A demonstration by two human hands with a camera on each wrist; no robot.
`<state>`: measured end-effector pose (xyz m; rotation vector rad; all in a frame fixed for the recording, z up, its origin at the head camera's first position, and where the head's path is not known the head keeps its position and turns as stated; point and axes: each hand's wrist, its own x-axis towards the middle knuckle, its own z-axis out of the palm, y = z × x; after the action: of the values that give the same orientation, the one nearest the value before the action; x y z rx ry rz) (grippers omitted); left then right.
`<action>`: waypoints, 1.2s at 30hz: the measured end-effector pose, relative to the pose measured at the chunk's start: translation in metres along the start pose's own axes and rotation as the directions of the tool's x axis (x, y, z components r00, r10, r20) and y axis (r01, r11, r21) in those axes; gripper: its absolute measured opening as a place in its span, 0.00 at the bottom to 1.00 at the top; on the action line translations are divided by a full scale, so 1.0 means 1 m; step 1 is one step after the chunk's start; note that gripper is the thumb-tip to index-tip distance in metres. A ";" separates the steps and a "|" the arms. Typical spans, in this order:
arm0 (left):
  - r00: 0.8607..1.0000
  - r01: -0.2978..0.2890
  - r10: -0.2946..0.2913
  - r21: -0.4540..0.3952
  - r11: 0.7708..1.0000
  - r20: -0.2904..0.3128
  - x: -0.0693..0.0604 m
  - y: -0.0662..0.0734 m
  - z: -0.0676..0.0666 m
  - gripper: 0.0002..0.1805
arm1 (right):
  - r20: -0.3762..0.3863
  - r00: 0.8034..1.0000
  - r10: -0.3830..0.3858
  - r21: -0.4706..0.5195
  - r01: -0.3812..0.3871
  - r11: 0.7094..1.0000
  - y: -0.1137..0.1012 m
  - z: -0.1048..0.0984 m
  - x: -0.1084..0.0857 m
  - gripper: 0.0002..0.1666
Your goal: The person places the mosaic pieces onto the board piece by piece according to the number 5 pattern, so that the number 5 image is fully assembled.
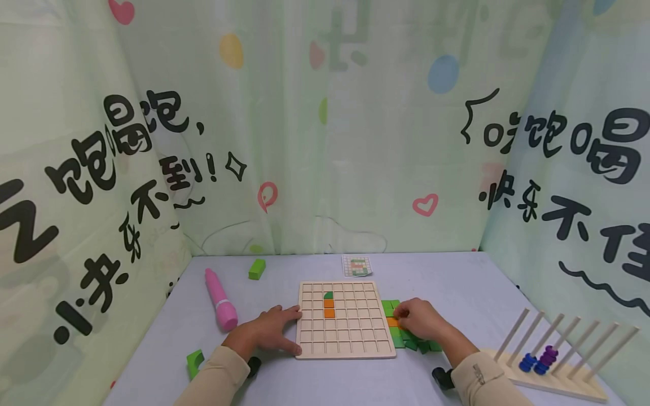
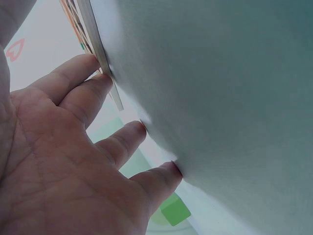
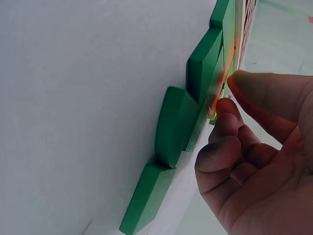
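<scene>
A pale wooden grid board [image 1: 355, 338] lies mid-table. In one column of it sit a green tile [image 1: 328, 295] with a curved edge and two orange tiles [image 1: 329, 313] below. My left hand [image 1: 269, 330] has its fingers spread, touching the board's left edge; the left wrist view shows fingertips against that edge. To the board's right, my right hand [image 1: 418, 318] has bent fingers above a patch of green tiles [image 1: 398, 341] and orange tiles [image 1: 392, 322]. In the right wrist view, its thumb and finger are close together beside an orange tile; whether they pinch it is unclear.
A patterned card [image 1: 357, 266] lies behind the board. On the left are a pink and white object [image 1: 221, 301], a green block [image 1: 257, 269] and a green curved block [image 1: 194, 363]. A wooden peg rack [image 1: 563, 383] with blue and purple beads stands right. Printed curtains surround the table.
</scene>
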<state>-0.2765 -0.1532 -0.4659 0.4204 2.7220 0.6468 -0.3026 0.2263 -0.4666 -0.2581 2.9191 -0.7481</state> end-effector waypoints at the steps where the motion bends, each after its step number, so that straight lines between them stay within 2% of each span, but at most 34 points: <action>1: 1.000 0.001 -0.001 -0.001 1.000 0.001 0.000 0.000 0.000 0.48 | 0.002 1.000 -0.007 -0.007 0.007 1.000 0.000 0.000 0.000 0.08; 21: 1.000 -0.009 0.009 -0.001 1.000 0.005 0.000 -0.001 0.000 0.47 | 0.024 0.998 -0.066 -0.101 0.068 0.993 -0.004 0.005 0.000 0.07; 24: 1.000 -0.012 0.012 0.000 1.000 0.005 0.001 -0.001 0.001 0.48 | 0.012 0.999 -0.047 -0.087 0.047 0.995 -0.005 0.006 0.001 0.06; 28: 1.000 -0.004 0.004 -0.005 1.000 0.010 0.002 -0.002 0.002 0.48 | -0.003 1.000 -0.025 -0.043 0.025 0.999 -0.006 0.008 0.001 0.10; 36: 1.000 0.003 -0.003 -0.008 1.000 0.015 0.002 -0.003 0.002 0.48 | 0.005 1.000 -0.031 0.027 0.031 0.999 -0.005 0.005 -0.003 0.09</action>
<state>-0.2785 -0.1541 -0.4696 0.4175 2.7044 0.6512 -0.2980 0.2197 -0.4684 -0.3028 2.9043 -0.7891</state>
